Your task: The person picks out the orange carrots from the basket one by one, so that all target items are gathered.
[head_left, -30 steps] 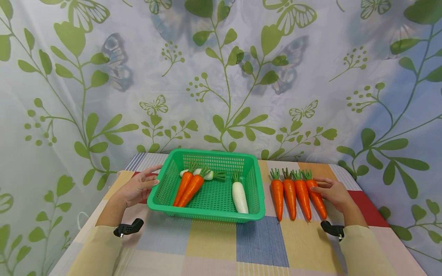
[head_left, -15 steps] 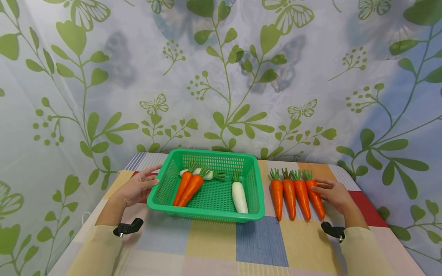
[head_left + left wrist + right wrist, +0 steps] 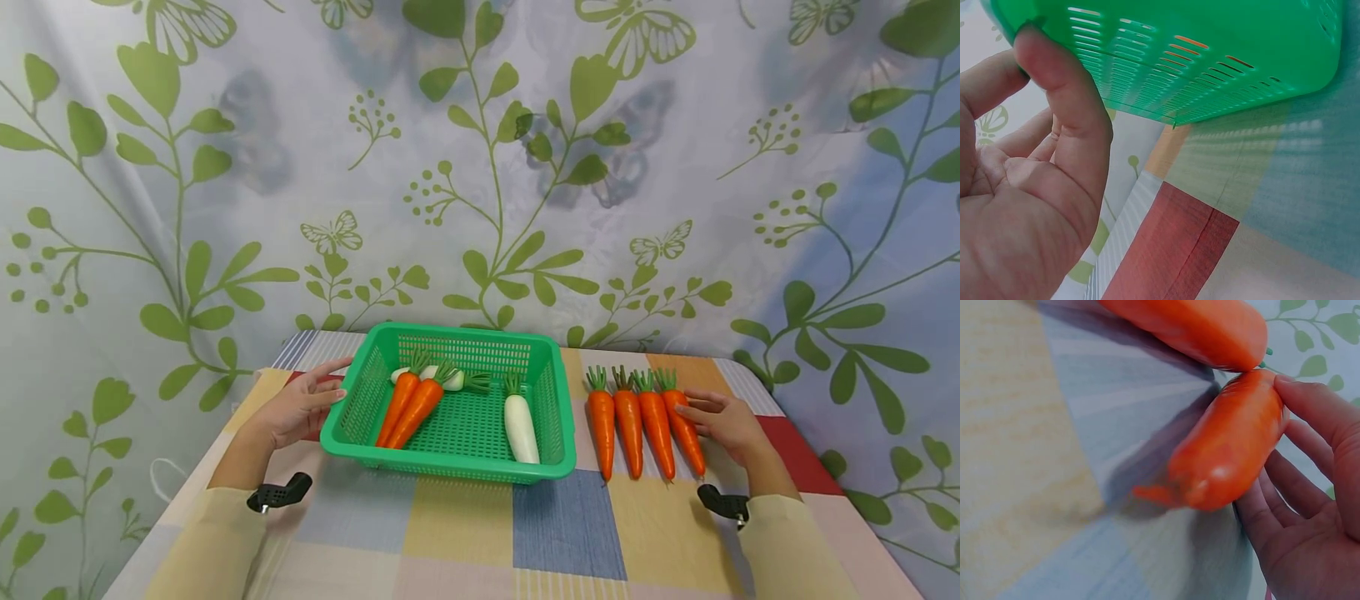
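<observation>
In the head view, a green plastic basket (image 3: 450, 468) stands on the table, holding two orange carrots (image 3: 416, 412) and white radishes (image 3: 521, 429). My left hand (image 3: 296, 408) is at its left side, fingertips on the rim; in the left wrist view the thumb (image 3: 1063, 94) rests against the basket's outer wall. To the right of the basket lies a row of several carrots (image 3: 630, 429), green tops pointing away. My right hand (image 3: 727, 425) touches the rightmost carrot (image 3: 1229, 450), with the thumb on top and the other fingers loosely along its side in the right wrist view.
A patchwork cloth (image 3: 457, 521) in yellow, blue, red and white covers the table. Behind it hangs a pale curtain (image 3: 420, 225) with green leaves and butterflies. Both wrists wear a black strap piece (image 3: 279, 493).
The rightmost carrot has shifted very slightly to the left under my right hand's fingers. My left hand, the basket and its contents stay where they were.
</observation>
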Available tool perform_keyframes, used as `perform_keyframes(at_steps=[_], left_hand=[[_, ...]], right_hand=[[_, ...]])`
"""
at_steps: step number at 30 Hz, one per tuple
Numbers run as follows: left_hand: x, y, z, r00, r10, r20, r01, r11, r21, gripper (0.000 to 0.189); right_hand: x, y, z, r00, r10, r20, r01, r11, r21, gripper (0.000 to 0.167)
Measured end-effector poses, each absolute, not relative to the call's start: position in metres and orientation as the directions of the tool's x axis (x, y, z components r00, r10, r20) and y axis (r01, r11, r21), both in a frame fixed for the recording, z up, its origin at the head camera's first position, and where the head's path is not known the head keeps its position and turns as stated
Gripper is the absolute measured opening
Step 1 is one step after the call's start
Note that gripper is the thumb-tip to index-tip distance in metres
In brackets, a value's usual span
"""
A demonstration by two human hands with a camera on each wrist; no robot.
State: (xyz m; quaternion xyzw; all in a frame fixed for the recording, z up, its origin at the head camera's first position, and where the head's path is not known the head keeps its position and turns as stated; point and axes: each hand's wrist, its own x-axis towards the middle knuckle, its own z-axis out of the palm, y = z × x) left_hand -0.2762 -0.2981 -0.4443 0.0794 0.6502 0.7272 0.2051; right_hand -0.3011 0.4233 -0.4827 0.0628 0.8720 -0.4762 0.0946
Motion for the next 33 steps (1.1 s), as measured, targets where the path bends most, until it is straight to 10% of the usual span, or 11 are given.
perform_keyframes(at_steps=[33], left_hand=[[-0.276, -0.299, -0.442, -0.897, 0.412, -0.159, -0.203, -0.066, 0.977, 0.077]], right_hand=[[-0.288, 0.412, -0.466, -0.987, 0.039, -0.157, 0.151, 0.582, -0.799, 0.078]])
